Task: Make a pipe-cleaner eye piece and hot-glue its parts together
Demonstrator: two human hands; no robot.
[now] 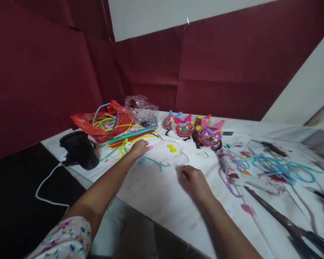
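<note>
Left hand (pixel 139 148) near pink disc (pixel 151 147), right hand (pixel 193 181) curled; can't tell if either grips. Fuzzy blue stem (pixel 153 160) between: long axis roughly left-right, forked end right.

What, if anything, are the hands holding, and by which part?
Cannot tell: the left hand is beside a pink spot; nothing shows in the curled right hand.

the pipe cleaners (pixel 135 137) look fuzzy, the red bag (pixel 122 110) glossy plastic.
</note>
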